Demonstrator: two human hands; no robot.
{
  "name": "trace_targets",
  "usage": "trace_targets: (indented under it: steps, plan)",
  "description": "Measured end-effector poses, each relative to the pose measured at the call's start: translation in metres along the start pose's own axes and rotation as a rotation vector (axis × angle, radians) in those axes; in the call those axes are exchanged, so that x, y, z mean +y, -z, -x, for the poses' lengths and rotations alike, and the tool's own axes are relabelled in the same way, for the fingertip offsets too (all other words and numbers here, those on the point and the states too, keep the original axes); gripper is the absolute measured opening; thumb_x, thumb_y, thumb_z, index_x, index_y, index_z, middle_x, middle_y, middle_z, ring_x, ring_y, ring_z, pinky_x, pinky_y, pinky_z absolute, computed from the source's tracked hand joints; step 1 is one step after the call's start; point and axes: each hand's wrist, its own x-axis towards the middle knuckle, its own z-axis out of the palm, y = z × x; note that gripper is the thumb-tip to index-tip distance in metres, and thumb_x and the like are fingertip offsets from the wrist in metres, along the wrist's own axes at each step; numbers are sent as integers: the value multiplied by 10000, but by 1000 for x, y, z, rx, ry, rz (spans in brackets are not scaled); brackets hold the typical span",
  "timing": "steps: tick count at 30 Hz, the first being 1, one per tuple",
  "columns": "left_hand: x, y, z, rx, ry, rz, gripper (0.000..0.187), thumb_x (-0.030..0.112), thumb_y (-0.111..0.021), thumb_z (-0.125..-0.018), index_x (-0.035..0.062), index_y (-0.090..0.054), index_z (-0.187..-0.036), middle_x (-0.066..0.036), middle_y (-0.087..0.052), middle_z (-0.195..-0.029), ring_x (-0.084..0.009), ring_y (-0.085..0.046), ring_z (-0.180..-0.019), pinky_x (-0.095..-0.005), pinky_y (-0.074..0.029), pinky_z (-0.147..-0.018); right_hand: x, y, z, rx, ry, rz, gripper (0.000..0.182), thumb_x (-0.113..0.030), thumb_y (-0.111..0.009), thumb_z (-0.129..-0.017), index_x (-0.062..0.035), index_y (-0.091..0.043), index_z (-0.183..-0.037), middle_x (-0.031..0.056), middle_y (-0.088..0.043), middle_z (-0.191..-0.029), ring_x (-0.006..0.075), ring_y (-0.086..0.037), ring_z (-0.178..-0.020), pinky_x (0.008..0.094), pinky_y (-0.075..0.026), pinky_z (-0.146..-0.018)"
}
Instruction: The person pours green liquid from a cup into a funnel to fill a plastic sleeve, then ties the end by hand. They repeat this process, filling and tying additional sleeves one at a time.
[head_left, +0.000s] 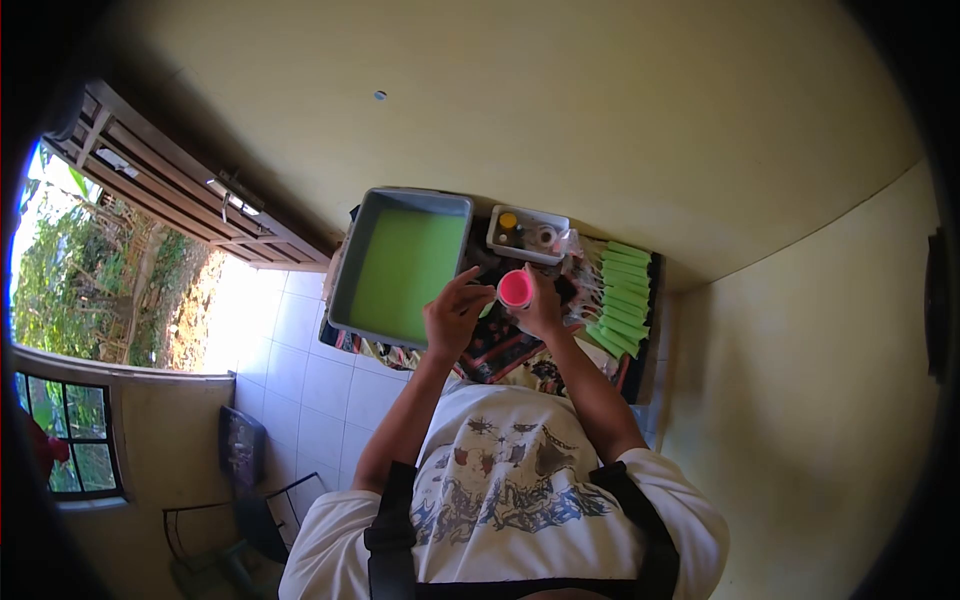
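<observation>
My right hand point(541, 306) is wrapped around a small round container point(515, 289) with a bright pink inside, its open top facing up toward me. Just left of it is my left hand point(456, 312), fingers bent and spread apart, the tips close to the container's rim. A small pale green thing shows below those fingertips, mostly hidden. Beside my left hand stands a large grey tub point(367, 262) with a flat light green filling. Beyond the container sits a small white tray point(497, 246) holding a yellow-capped bottle point(508, 220) and other small items.
Several light green rolls point(625, 290) lie in a row at the table's right end, near clear plastic wrapping point(568, 243). A patterned cloth point(500, 353) covers the table. A wall rises behind it. An open door point(190, 180) and chairs point(260, 520) are at left.
</observation>
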Motion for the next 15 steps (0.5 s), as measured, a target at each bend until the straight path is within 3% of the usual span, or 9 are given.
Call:
trace_targets:
  steps: [3, 4, 7, 8, 11, 15]
  plan:
    - [0, 4, 2, -5, 53, -50, 414, -42, -802, -936, -39, -701, -1337, -128, -835, -1071, -170, -802, -1005, -306, -654, -905, -18, 1, 10, 25, -97, 250, 1010, -191, -919, -749, -81, -437, -1630, 206, -576, -1522, 396, -538, -1430, 518, -476, -1149]
    - [-2, 6, 3, -12, 66, -79, 382, -37, -798, -941, -40, -713, -1314, -125, -837, -1066, -165, -802, -1003, -302, -652, -903, -26, 6, 14, 133, -16, 194, 877, -192, -890, -789, -101, -518, -1578, 174, -590, -1484, 395, -567, -1392, 493, -483, -1138]
    - [-10, 5, 4, -12, 109, -38, 317, -15, -807, -939, -42, -741, -1248, -112, -842, -1055, -159, -806, -992, -294, -645, -898, -59, 39, 13, 87, 198, -205, 737, -190, -868, -823, -95, -599, -1503, 171, -608, -1417, 374, -643, -1271, 451, -548, -1042]
    - [-12, 4, 5, -14, 124, -3, 301, -6, -813, -935, -42, -749, -1227, -106, -844, -1052, -158, -808, -988, -291, -642, -897, -100, 68, 13, 7, 149, -321, 494, -151, -843, -866, -97, -712, -1340, 153, -636, -1314, 317, -715, -1084, 405, -596, -897]
    - [0, 0, 0, -63, 48, -173, 344, 41, -854, -902, -36, -755, -1222, -94, -846, -1056, -173, -817, -955, -301, -638, -891, -111, 61, 10, 14, 237, -216, 320, -128, -834, -896, -103, -764, -1207, 123, -656, -1201, 282, -730, -951, 393, -597, -788]
    - [7, 2, -7, -68, -27, -151, 413, 47, -801, -940, -18, -711, -1337, -161, -774, -1287, -241, -761, -1168, -372, -594, -1011, -124, 55, 4, 99, 138, -252, 128, -114, -750, -993, -41, -786, -1092, 130, -665, -1086, 289, -704, -945, 384, -559, -813]
